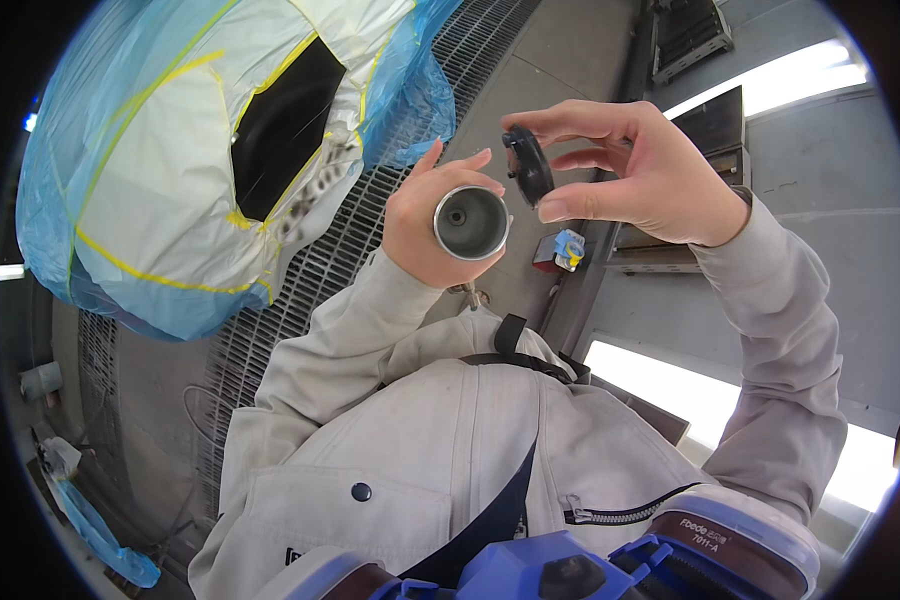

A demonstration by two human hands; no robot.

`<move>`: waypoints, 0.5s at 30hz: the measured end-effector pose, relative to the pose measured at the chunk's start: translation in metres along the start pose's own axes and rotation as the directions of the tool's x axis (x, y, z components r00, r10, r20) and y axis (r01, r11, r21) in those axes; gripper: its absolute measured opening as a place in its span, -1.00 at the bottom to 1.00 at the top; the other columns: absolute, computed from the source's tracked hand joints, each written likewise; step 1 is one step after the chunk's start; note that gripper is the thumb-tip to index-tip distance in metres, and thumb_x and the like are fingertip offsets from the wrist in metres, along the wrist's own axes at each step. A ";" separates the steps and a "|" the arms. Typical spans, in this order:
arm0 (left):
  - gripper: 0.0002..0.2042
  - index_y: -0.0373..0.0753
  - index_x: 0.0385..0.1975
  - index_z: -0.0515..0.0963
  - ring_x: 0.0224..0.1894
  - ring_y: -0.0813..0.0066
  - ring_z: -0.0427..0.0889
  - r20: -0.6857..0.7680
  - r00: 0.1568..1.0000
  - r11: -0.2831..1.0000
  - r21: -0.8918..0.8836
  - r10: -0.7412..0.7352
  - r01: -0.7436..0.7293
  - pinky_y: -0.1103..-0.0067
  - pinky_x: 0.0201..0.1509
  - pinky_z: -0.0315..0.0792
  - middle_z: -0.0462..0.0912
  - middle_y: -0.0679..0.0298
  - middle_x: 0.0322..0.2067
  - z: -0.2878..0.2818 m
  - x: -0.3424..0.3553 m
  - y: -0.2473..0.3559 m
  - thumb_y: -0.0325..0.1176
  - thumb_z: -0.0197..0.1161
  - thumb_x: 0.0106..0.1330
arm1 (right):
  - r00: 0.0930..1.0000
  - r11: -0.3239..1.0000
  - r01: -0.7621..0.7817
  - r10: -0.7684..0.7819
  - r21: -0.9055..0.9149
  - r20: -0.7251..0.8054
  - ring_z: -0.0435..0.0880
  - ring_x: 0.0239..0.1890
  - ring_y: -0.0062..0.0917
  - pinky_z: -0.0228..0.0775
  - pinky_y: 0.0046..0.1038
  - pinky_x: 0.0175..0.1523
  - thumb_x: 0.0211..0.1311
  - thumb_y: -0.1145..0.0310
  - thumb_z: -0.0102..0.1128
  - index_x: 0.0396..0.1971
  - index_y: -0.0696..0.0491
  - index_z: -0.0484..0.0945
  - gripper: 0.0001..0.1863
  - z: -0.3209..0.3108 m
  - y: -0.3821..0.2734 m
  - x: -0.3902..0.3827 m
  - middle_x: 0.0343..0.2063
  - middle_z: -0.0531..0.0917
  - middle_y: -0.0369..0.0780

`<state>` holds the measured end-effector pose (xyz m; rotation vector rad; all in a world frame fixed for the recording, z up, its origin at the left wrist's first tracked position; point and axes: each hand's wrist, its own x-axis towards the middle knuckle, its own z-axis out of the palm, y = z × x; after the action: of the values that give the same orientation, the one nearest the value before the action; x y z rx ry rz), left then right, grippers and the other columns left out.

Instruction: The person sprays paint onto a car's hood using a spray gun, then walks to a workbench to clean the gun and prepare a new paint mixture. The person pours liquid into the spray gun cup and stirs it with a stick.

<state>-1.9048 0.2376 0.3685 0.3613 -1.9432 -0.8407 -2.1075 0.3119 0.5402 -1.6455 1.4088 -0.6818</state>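
Observation:
Upright in my left hand [410, 222] is a metal spray gun cup [473, 224]. Its round mouth faces up, showing grey walls and a small hole at the bottom; I see no paint inside. My fingers wrap round the cup's far and left sides, and a small metal fitting [473, 295] pokes out below it. To the right, my right hand [640, 165] pinches a round black lid [528, 168] between thumb and fingers. The lid is tilted on edge, apart from the cup and a little above its rim.
A panel with a dark opening [288, 130], masked in white paper [150, 200], yellow tape and blue plastic film [65, 150], stands at the left. Floor grating [270, 330] runs beside it. Beyond my right arm are a grey wall and bright light panels [660, 390].

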 end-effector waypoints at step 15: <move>-0.53 -0.16 -0.16 0.68 -0.24 0.11 0.76 0.109 0.986 0.989 0.086 -0.128 0.119 -0.01 0.40 0.38 0.77 0.25 -0.35 -0.005 0.010 0.008 -0.15 0.64 -0.09 | 0.933 0.601 0.314 -0.339 -0.735 0.122 0.64 0.03 -0.27 0.55 -0.29 0.09 -0.13 0.30 0.60 -0.01 0.04 0.70 -0.44 0.032 -0.009 0.017 -0.13 0.68 -0.22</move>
<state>-1.9046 0.2354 0.3824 0.4949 -2.0819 -0.8825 -2.0723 0.3036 0.5298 -2.6110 1.5232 -0.3080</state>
